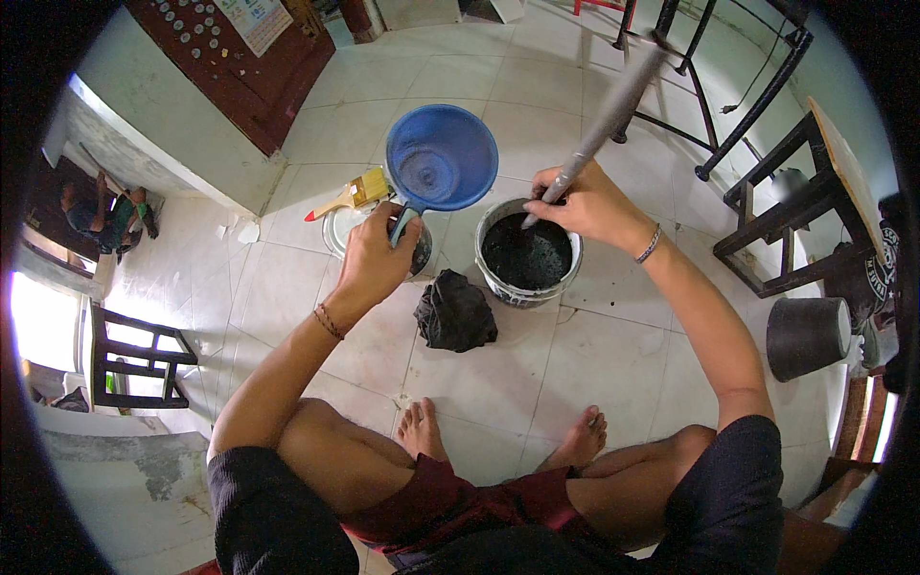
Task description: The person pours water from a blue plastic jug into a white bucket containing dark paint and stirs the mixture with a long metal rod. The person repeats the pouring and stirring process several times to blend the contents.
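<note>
My left hand grips the handle of a blue plastic dipper, held above a white container with a paintbrush lying across its top. My right hand is closed round a long grey stick that slants down into a bucket of black, thick-looking liquid; the stick's lower end is hidden in it. A crumpled black bundle, perhaps cloth or plastic, sits on the tiles between my arms, just left of the bucket.
Black metal frames and a wooden stand occupy the right, beside a dark grey bucket. A dark chair-like frame is at left. Another person sits farther back at left, near a doorway. A wall corner juts in at upper left.
</note>
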Tool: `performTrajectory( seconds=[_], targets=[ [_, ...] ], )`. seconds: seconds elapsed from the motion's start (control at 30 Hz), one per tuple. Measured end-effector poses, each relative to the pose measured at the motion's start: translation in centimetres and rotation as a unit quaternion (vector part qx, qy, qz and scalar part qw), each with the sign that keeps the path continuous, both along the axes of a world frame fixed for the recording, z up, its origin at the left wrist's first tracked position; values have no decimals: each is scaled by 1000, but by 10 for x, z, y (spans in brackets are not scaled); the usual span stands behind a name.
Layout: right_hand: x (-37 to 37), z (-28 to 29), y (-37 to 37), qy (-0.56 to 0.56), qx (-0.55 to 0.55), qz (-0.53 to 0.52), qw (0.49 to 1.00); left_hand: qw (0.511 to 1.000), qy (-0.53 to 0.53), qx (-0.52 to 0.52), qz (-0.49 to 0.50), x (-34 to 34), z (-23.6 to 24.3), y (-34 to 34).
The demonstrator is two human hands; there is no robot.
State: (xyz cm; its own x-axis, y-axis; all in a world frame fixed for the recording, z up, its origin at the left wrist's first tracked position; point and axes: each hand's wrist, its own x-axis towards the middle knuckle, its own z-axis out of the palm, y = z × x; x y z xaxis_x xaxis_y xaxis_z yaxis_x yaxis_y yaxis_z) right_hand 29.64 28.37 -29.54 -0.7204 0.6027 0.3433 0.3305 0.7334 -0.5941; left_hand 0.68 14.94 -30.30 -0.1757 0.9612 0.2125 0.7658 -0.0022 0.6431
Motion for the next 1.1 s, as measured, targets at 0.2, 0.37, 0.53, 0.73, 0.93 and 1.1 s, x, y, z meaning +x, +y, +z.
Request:
performTrajectory(
  seconds=[0.2,0.37,0.53,0.73,0.93,1.1],
  targets=[
    [8,-10,12,-115,127,-17,985,998,-26,-42,46,-14,0,-3],
    [-1,-19,-2,37,-209,-66,975,998,-35,-26,42,-23,0,-3],
    [-4,-22,0,52,5,-46,998,996,-56,-53,50,-26,0,-5],
    [-3,-18,-2,-19,27,-46,998,993,-73,-69,67,-38,-2,-7],
    [-9,-21,-11,72,-124,-67,987,989,-89,-71,98,-49,-5,-11],
    [0,-24,-4,43,123,-52,990,989,-72,-71,105,-56,-2,-15]
  ],
)
